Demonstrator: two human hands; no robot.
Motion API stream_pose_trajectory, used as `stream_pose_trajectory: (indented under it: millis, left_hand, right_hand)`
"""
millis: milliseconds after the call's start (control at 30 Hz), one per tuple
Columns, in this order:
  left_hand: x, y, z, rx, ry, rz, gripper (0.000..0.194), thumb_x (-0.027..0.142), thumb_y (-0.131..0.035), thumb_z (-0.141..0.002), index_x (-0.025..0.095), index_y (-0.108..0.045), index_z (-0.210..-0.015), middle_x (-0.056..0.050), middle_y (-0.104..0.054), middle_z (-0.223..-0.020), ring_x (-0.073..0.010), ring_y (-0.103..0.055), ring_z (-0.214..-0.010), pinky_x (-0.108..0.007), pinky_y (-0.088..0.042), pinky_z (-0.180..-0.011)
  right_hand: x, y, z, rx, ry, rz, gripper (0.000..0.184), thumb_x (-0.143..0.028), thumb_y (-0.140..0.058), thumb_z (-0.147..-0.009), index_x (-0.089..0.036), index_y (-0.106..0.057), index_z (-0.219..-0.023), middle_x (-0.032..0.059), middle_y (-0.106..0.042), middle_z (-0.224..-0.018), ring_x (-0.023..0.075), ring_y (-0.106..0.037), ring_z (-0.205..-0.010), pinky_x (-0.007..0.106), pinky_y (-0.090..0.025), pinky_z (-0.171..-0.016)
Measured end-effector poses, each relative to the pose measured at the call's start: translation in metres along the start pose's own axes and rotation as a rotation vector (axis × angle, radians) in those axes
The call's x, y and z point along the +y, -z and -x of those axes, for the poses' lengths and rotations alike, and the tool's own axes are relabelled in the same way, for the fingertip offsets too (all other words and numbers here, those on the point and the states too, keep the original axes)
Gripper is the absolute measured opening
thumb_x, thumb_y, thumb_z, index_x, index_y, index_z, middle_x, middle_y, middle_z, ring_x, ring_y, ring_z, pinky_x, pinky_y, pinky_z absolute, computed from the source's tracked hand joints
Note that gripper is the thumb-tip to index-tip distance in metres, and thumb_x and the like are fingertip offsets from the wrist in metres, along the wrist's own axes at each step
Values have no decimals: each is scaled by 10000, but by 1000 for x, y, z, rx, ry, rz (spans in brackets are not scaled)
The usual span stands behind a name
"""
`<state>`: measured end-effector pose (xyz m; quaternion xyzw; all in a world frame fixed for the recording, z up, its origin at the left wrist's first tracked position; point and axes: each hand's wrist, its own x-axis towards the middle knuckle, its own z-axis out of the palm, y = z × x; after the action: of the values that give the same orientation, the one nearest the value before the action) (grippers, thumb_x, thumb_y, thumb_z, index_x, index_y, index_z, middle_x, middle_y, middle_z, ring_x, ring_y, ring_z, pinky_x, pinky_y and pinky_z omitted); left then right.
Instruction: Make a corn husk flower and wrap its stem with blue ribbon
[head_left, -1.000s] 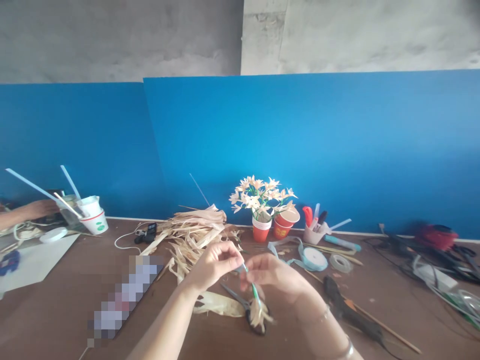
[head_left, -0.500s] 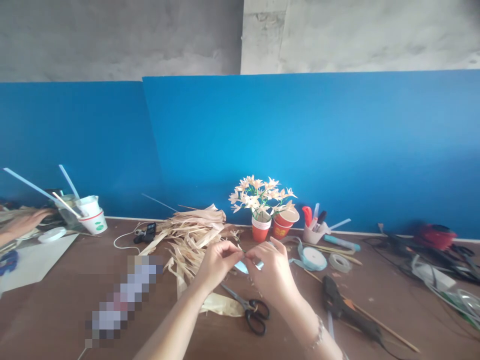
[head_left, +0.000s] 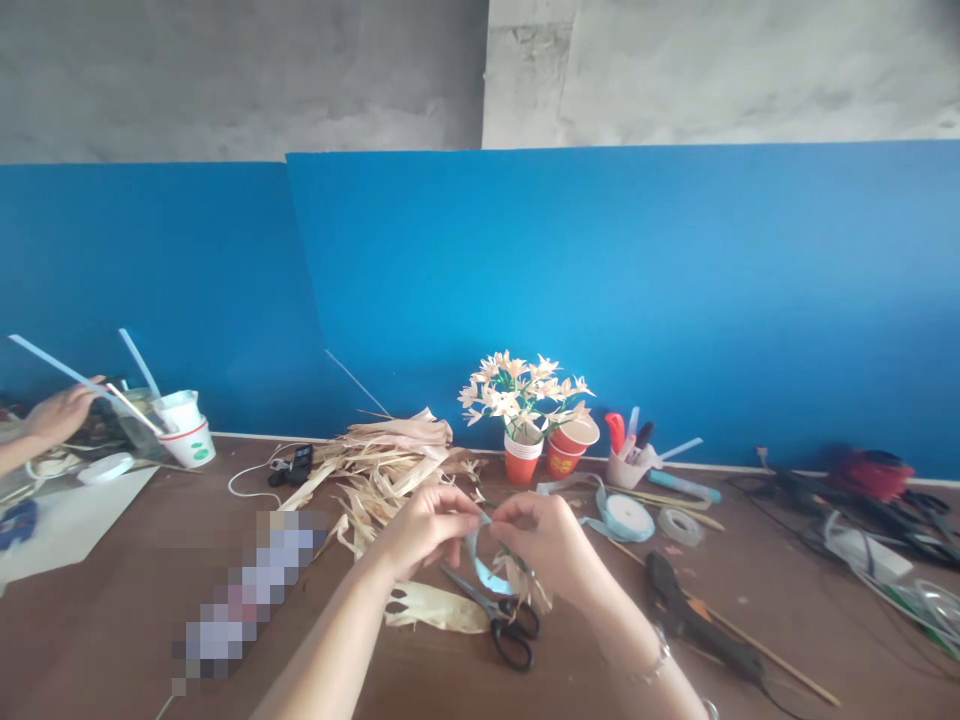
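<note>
My left hand (head_left: 427, 528) pinches a light blue ribbon (head_left: 489, 578) between thumb and fingertips. Close beside it, my right hand (head_left: 538, 535) is closed at the same ribbon, fingertips nearly meeting the left ones. The ribbon hangs in a loop below them. Pale husk petals (head_left: 534, 588) on a bit of green show under my right hand; whether it grips them I cannot tell. Black-handled scissors (head_left: 513, 632) lie below the hands, beside a flat husk strip (head_left: 439, 610). Behind the hands is a pile of dry husks (head_left: 397, 445).
Husk flowers (head_left: 517, 390) stand in stacked paper cups (head_left: 522, 462) at the back. To the right are a ribbon roll (head_left: 628, 517), clear tape (head_left: 681, 525), a glue gun (head_left: 697, 625) and a wooden stick (head_left: 780, 655). Another person's hand (head_left: 66, 412) is at far left, near a white cup (head_left: 187, 443).
The ribbon now loops down from between my fingers, and pale petals show beneath my right hand. My left hand has shifted slightly left. The other person's hand has risen a little.
</note>
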<state>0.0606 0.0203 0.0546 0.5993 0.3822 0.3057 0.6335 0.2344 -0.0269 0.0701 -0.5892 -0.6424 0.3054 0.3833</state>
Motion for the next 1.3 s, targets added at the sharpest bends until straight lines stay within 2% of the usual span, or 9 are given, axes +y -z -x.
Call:
stream_pose_trajectory:
  millis: [100,233,433,600,767,933,1067,1167,1300]
  left_hand:
    - [-1,-2,-2,4,63,128,222,309,-740,-609,142,-645,-721,48,-516,-430,-55,-415,-309,-186,-129,-325]
    - [0,-6,-3,9,-33,138,249,326,-734,-637,140,-628,-763,11,-598,-517,-107,-549,-453,-200,-379,-445]
    - [4,-7,-1,135,-198,-155,186,323,-694,-702,141,-674,-730,3,-587,-585,-115,-536,-511,-222,-399,-502]
    - [12,-4,7,40,-285,-203,150,291,-680,-725,142,-670,-709,-8,-573,-671,-112,-531,-547,-226,-404,-529]
    - [13,-8,11,-58,-273,-200,161,297,-628,-767,142,-629,-722,-6,-559,-672,-110,-496,-594,-219,-378,-552]
    - [9,-11,5,43,-227,-202,177,315,-616,-765,149,-598,-706,20,-529,-610,-92,-472,-543,-202,-333,-502]
    - [7,-11,1,125,-183,-180,202,355,-637,-749,155,-616,-728,38,-518,-542,-78,-447,-472,-191,-304,-447]
    - [5,-12,-1,110,-79,-165,233,379,-652,-729,151,-641,-773,45,-510,-469,-70,-400,-396,-190,-257,-390]
    - [-1,-10,-4,141,35,-105,246,378,-702,-672,159,-615,-743,60,-498,-396,-46,-313,-317,-182,-168,-340]
  right_hand:
    - [0,-1,1,105,151,145,101,-194,-628,-700,-202,-663,-606,25,-675,-654,204,-601,-717,348,-408,-761]
    - [4,-3,1,210,301,321,121,-163,-605,-734,-218,-656,-640,11,-677,-663,188,-603,-714,449,-253,-992]
    - [0,-3,3,208,287,308,107,-193,-620,-743,-221,-655,-645,12,-683,-669,191,-603,-729,451,-247,-997]
    - [3,7,1,-132,-52,-123,120,-276,-661,-687,-170,-673,-632,26,-657,-622,155,-545,-593,284,-395,-603]
    - [20,12,-5,-473,-144,-559,213,-336,-707,-642,-130,-659,-616,32,-648,-612,109,-510,-560,240,-369,-570]
    - [10,2,-3,-185,-103,-209,187,-322,-703,-650,-145,-662,-694,22,-667,-668,124,-529,-588,237,-369,-555]
    - [0,-5,2,91,63,158,172,-317,-669,-712,-180,-651,-608,22,-671,-642,176,-578,-666,327,-409,-738]
    - [2,-8,4,268,247,360,136,-184,-648,-723,-197,-637,-588,-2,-669,-625,173,-594,-699,415,-285,-957]
    - [8,-12,2,391,402,500,160,-92,-615,-716,-196,-612,-594,-14,-663,-610,165,-597,-701,424,-204,-1010]
